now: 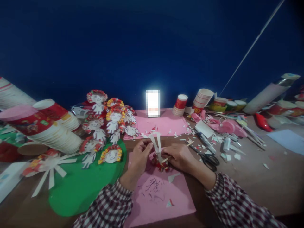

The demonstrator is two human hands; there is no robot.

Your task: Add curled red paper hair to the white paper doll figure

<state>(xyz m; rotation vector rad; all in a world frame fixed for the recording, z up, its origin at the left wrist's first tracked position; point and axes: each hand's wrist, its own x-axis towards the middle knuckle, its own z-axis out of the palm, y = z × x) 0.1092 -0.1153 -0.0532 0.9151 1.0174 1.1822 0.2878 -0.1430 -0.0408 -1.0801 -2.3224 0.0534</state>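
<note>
A cut paper-cup piece (159,155) with upright white strips and a red curled edge is between my hands, low over a pink sheet (175,199) marked with dark scribbles. Thumb and fingers of my left hand (140,155) are closed on its left side. Closed around a thin light-brown stick (190,143), my right hand (179,155) is at the piece's right side. The stick pokes out behind the knuckles, and a similar light tip shows near the red curls. Its middle is hidden by my fingers.
Finished paper figures with curled red and yellow hair (115,117) crowd the left, by a green sheet (71,190). Stacked paper cups (54,136) lean there. On the right are black-handled scissors (210,160), a cutter knife (206,142), paper scraps and more cups (180,104).
</note>
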